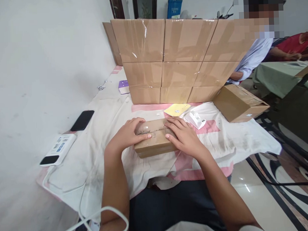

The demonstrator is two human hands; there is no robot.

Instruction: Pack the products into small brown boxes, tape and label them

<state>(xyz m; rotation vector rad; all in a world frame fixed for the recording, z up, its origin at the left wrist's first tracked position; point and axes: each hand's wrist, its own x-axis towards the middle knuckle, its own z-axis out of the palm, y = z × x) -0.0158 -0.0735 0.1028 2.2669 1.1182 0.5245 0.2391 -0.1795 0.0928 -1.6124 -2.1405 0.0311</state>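
A small brown cardboard box (156, 147) lies in front of me on the cloth-covered table, a rough dark seam running along its top. At its left end, my left hand (129, 134) grips it, thumb on top and fingers over the far corner. My right hand (184, 136) holds the right end, its fingers across the top and its thumb near the front edge. Just past the right hand are a white plastic piece (196, 119) and a yellow sheet (177, 109).
Several taped cartons form a wall (181, 72) at the back; another carton (241, 104) stands right. A black phone (82, 120), a white power strip (59, 147) and a white cable (107, 211) lie left. Behind the cartons, a person in a light-blue sleeve (253, 59) stands.
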